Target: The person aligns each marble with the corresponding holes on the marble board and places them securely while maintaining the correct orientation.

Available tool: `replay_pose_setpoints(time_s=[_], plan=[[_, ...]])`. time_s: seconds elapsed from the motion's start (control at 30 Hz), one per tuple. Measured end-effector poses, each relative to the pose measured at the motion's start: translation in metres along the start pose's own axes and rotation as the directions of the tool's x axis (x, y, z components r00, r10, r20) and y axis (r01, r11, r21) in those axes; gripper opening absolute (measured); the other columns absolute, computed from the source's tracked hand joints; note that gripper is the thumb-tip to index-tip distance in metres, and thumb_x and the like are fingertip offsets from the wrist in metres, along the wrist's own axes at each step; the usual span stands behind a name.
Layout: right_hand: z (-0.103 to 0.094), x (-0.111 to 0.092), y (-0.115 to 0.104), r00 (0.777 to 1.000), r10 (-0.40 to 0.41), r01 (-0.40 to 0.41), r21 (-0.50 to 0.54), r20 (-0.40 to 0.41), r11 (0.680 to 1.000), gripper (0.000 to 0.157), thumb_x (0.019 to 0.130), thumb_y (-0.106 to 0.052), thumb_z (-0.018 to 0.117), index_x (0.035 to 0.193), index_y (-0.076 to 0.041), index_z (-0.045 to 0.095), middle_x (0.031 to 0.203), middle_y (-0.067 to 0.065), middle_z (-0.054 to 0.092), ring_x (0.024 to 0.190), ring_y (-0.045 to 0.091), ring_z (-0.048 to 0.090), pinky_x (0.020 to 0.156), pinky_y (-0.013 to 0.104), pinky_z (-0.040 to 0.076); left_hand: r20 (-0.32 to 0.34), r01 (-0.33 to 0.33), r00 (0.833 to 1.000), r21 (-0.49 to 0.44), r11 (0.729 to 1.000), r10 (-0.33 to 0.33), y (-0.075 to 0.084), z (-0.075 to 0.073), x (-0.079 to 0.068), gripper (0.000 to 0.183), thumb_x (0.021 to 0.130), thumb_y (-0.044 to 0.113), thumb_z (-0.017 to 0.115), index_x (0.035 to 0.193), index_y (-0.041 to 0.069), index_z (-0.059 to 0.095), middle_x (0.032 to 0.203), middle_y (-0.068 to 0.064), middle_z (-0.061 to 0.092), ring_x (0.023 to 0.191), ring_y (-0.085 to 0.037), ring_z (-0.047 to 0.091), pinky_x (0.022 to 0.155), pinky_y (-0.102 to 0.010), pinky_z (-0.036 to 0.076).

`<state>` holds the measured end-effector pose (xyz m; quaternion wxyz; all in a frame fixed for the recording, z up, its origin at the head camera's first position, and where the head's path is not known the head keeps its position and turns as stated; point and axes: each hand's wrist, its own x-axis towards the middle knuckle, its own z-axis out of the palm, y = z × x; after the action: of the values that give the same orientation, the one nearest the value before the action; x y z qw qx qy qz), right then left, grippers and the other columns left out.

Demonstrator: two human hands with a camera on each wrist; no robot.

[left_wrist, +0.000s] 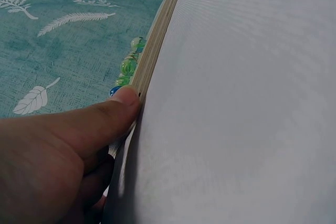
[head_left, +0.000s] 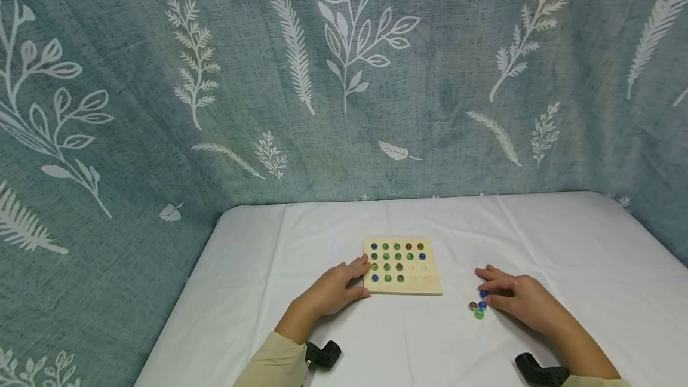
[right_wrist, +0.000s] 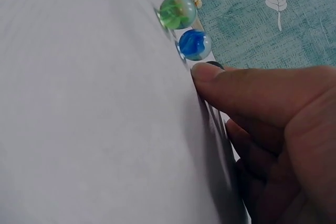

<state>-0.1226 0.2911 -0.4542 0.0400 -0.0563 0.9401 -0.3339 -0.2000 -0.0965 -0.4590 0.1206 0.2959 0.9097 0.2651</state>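
Note:
A pale wooden board (head_left: 436,282) lies on the table, with rows of green, blue and amber glass marbles in its hollows. Several hollows at its lower right hold no marble. My left hand (head_left: 331,289) rests against the board's left side, fingertips on the edge and thumb at the near corner. To the right of the board, my right hand (head_left: 529,302) pinches a blue marble (head_left: 484,294) between thumb and forefinger, mostly hidden behind the thumb in the right wrist view. Beside those fingertips lie another blue marble (right_wrist: 195,44), a green marble (right_wrist: 178,12) and a brown marble (head_left: 473,306).
A white cloth (head_left: 419,339) with faint creases covers the table. Behind it hangs a blue-green curtain (head_left: 441,136) with white leaf prints. Black wrist devices (head_left: 323,355) sit near both sleeves.

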Motion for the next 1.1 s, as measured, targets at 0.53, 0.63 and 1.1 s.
replay_pose_setpoints(time_s=[0.53,0.63,1.1], plan=[[0.003,0.005,-0.013,0.985,0.017,-0.009,0.046,-0.174,0.999,0.047,0.089,-0.043,0.071,0.117,-0.005,0.072,0.144,0.008,0.053,0.138,0.040,0.041,0.107,0.062,0.036,-0.006,0.002,1.000,0.005,1.000,-0.002,0.001,-0.001,-0.002,0.062,0.094,0.040,0.064,0.150,0.021,0.044,0.160,0.009,0.029,0.147,-0.030,0.030,0.121,-0.047,0.026],[0.008,0.010,-0.023,0.979,0.029,-0.018,0.057,-0.200,0.998,0.047,0.090,-0.041,0.070,0.118,-0.004,0.071,0.144,0.008,0.053,0.137,0.039,0.043,0.107,0.062,0.036,-0.004,0.004,1.000,0.004,1.000,-0.004,0.002,-0.002,-0.002,0.062,0.094,0.041,0.064,0.150,0.021,0.044,0.160,0.009,0.029,0.147,-0.031,0.029,0.122,-0.048,0.026],[0.050,0.046,-0.081,0.946,0.223,-0.138,0.331,-0.236,0.934,0.037,0.090,-0.028,0.072,0.114,0.000,0.072,0.146,0.009,0.051,0.145,0.032,0.035,0.118,0.055,0.027,-0.002,-0.016,1.000,0.002,1.000,0.016,0.001,-0.002,-0.002,0.062,0.095,0.039,0.064,0.150,0.019,0.044,0.160,0.008,0.029,0.148,-0.025,0.029,0.122,-0.046,0.026]])
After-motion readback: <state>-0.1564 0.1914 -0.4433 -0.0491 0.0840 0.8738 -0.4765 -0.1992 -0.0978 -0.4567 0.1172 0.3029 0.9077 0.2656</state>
